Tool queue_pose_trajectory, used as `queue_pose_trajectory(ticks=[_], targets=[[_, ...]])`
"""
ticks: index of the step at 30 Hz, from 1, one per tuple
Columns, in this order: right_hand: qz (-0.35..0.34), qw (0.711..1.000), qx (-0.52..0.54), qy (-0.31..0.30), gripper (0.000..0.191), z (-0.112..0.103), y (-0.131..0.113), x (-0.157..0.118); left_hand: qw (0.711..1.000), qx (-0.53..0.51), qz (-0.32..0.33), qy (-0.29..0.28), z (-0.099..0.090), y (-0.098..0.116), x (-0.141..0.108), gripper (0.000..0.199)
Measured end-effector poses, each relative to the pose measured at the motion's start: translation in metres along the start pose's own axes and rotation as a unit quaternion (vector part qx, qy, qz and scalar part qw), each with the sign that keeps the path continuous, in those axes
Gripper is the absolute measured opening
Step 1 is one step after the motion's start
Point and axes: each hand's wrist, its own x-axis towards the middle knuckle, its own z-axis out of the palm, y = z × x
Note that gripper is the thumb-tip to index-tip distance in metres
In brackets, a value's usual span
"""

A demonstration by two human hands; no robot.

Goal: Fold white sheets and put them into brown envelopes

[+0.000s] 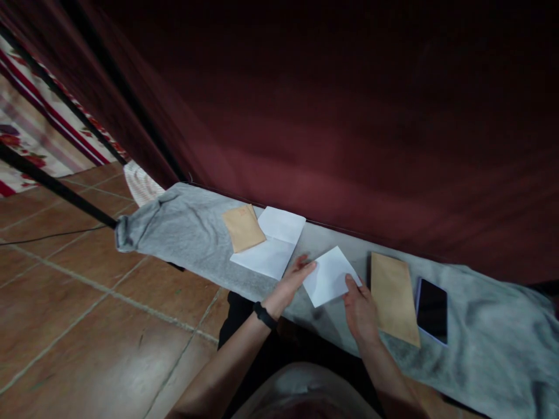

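A white sheet of paper (331, 280), small and squarish, is held up between my two hands over the cloth-covered surface. My right hand (360, 308) pinches its right corner with the thumb on top. At the left edge, my left hand (293, 280) touches the paper, its fingers partly behind it. Left of my hands lies an unfolded white sheet (279, 247) with a crease across it. A brown envelope (244, 228) rests partly on that sheet. To the right of my right hand is a larger flat brown envelope (394, 298).
A dark-screened phone (432, 311) lies beside the large envelope. Grey cloth (187, 224) covers the long narrow surface. A dark red curtain (305, 145) hangs along its far side. Black poles (56, 186) slant at the left above the tiled floor (100, 326).
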Motion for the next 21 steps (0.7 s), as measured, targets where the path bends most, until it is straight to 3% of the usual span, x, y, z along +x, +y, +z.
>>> queue_pose_trajectory(ticks=[3,7,9,12,18,21], targets=[[0.024,0.999,0.019,0.024,0.049,-0.013,0.022,0.015,0.997,-0.074,-0.036,0.006,0.004,-0.017,0.000,0.050],[-0.021,0.981,-0.191,-0.023,0.045,-0.038,0.053,0.029,0.996,0.088,0.015,0.007,0.001,-0.031,0.007,0.044],[-0.061,0.949,-0.307,-0.045,0.040,-0.045,0.063,0.030,0.984,0.171,0.047,0.005,0.000,-0.034,0.011,0.042],[-0.128,0.888,-0.439,-0.048,0.040,-0.050,0.071,0.024,0.976,0.204,0.069,-0.003,0.002,-0.036,0.011,0.040],[-0.254,0.787,-0.561,-0.026,0.040,-0.052,0.070,0.014,0.950,0.283,0.130,-0.006,0.014,-0.036,0.001,0.040],[-0.306,0.761,-0.571,-0.041,0.043,-0.038,0.068,0.014,0.934,0.323,0.155,-0.021,0.018,-0.035,-0.002,0.039]])
